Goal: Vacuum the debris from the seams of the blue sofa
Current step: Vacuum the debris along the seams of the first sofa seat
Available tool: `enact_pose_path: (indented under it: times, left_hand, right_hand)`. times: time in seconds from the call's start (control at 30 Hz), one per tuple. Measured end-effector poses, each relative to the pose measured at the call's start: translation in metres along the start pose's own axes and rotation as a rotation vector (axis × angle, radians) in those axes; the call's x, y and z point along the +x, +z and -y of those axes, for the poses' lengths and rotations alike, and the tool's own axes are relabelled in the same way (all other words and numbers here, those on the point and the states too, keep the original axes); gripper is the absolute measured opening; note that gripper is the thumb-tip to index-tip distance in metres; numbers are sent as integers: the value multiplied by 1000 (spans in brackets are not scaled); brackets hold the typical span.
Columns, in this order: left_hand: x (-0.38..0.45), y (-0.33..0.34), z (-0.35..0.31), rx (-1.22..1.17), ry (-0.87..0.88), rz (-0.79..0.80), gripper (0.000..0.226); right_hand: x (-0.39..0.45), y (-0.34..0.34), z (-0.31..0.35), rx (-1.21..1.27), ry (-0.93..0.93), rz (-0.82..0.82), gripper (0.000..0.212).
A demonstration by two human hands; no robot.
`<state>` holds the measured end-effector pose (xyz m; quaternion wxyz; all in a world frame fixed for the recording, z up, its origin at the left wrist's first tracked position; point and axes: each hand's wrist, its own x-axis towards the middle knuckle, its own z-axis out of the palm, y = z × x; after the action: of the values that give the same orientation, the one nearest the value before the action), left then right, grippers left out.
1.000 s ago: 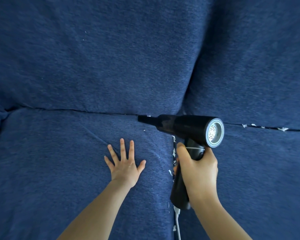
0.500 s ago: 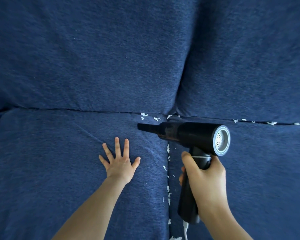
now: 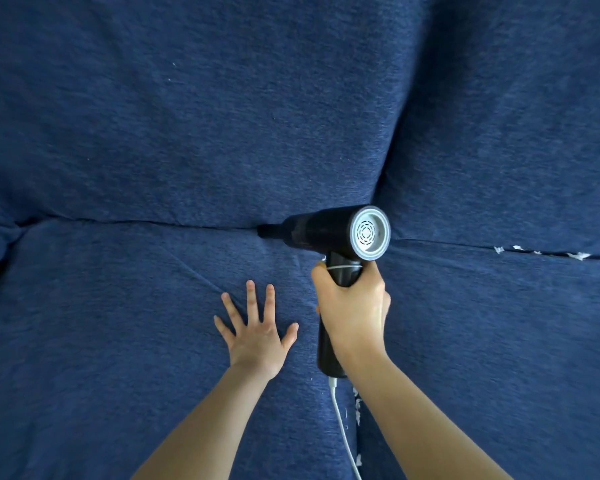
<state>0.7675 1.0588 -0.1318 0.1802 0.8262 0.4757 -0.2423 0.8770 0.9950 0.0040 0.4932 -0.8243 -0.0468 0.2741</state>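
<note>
The right hand (image 3: pixel 352 306) grips the vacuum (image 3: pixel 329 233), nozzle pointing left along the horizontal seam (image 3: pixel 118 222); remaining debris (image 3: pixel 541 252) lies right (behind it). Left hand (image 3: pixel 257 334) rests flat.

Soft, even daylight – no glare. Faint shadows sit in the blue sofa (image 3: pixel 187 150) seams. Focus is sharp centrally; wide-angle distortion bows the edges – corners darken slightly.
</note>
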Motion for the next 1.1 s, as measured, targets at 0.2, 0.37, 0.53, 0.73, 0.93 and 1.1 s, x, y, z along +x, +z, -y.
enact_pose_path:
  times: [0.2, 0.37, 0.53, 0.73, 0.93, 1.1]
  left_hand:
    - [0, 0, -1, 12, -6, -1, 83]
    - [0, -3, -3, 20, -8, 0, 84]
    - [-2, -6, -14, 49, 30, -60, 82]
    - [-3, -2, -36, 50, 113, -20, 75]
    - [-5, -1, -47, 58, 59, 3, 78]
    - [-5, -1, -47, 56, 40, -2, 77]
  right_hand:
    - [7, 13, 1, 31, 27, 4, 23]
    - [1, -15, 2, 19, 8, 20, 16]
    - [-12, -66, -6, -1, -6, -5, 19]
    - [-5, -102, -19, -2, 4, -29, 19]
    - [13, -93, -20, 16, -16, -12, 18]
    - [23, -104, -26, 3, -42, -2, 19]
